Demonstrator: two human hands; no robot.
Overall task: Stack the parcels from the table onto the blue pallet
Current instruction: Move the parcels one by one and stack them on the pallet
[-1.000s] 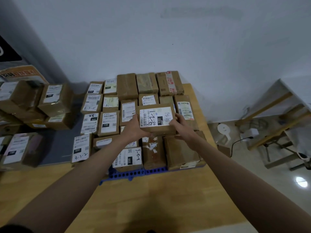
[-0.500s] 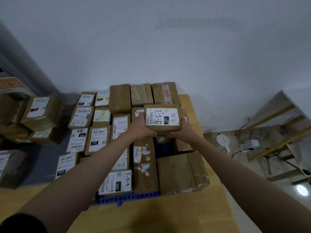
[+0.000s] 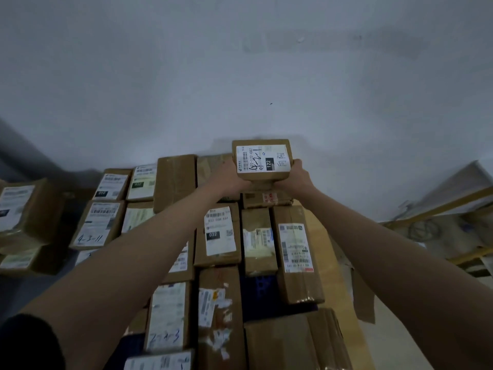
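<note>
A small parcel (image 3: 262, 162), white label up and marked 122, is held between both hands above the far row of the load, close to the wall (image 3: 240, 76). The left hand (image 3: 231, 174) is pressed to its left side and the right hand (image 3: 296, 175) to its right side; the fingers are curled round the edges and under the base, though the tips are hidden by the box. Below lies a first layer of parcels on the blue pallet (image 3: 262, 288), blue showing only in a gap between boxes. Directly under the held parcel a box with red print (image 3: 268, 199) is seen; whether the two touch cannot be told. Step in hand, as judged: placement of a second-layer parcel at the back right. The next move calls for a level lowering onto the box beneath, edges squared with it, then release of both hands outward. More parcels (image 3: 24, 209) are seen at far left beside the pallet load, so the task is judged unfinished.
</note>
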